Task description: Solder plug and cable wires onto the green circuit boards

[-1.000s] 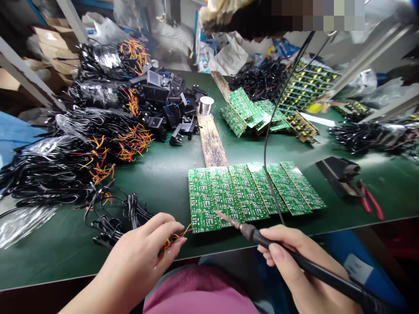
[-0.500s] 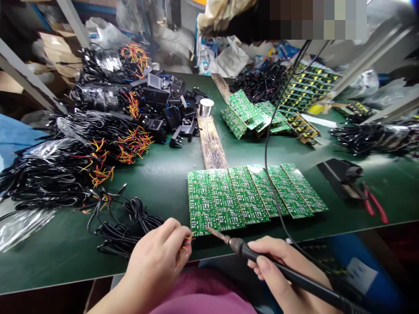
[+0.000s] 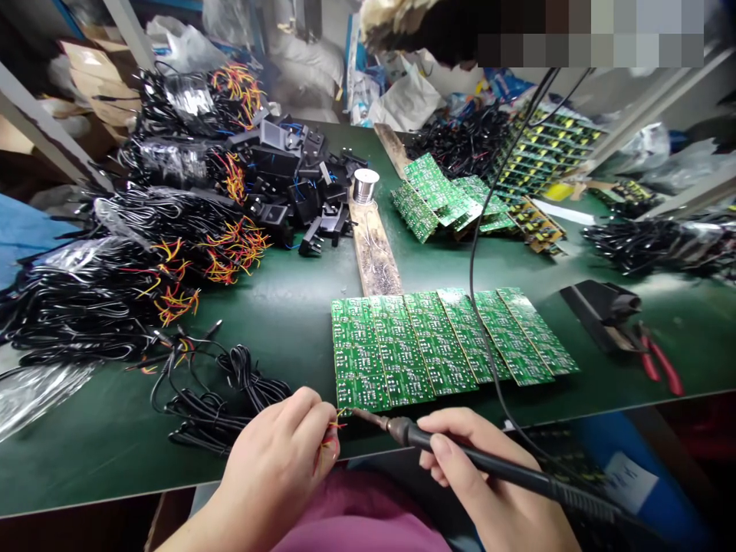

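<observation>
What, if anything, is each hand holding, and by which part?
The left hand pinches red and yellow wires in its fingers, near their ends. The right hand grips a soldering iron by its black handle.

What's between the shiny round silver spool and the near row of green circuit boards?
In the head view, a long, stained wooden strip lies between the spool and the circuit boards, with thin silvery wire on it.

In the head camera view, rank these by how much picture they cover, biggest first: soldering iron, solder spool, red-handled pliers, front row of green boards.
Front row of green boards
Soldering iron, partly covered by the right hand
Red-handled pliers and solder spool: too close to rank; the pliers sit nearer the camera
</observation>
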Motion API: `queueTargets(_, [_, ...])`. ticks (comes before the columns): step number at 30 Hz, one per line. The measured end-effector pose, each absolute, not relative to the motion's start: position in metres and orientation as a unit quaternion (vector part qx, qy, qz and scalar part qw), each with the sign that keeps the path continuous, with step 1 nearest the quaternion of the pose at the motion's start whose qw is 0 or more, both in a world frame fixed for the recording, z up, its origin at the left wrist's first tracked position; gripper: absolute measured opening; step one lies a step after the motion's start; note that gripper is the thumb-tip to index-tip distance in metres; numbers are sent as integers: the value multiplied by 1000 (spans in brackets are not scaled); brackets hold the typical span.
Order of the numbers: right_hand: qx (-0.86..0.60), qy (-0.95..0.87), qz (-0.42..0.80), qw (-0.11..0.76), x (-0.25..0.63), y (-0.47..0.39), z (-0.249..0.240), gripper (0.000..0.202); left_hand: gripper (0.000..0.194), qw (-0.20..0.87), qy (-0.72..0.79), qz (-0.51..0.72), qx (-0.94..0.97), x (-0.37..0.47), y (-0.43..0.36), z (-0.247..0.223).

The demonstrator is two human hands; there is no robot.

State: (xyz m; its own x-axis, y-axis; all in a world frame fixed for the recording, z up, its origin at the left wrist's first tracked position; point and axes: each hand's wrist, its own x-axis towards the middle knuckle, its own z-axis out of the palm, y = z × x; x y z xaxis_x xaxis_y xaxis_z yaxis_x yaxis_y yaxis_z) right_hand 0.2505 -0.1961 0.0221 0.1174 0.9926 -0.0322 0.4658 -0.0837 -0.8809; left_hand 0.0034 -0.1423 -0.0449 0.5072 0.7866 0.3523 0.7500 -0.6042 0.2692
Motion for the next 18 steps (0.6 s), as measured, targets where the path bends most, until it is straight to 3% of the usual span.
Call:
queueTargets(6, [-643, -584, 351, 349, 252, -191, 26, 26, 14, 54, 442, 221, 868, 3, -143, -47])
queueTargets(18, [-606, -686, 222, 336, 252, -189, 34, 13, 14, 49, 439, 230, 867, 1, -145, -47])
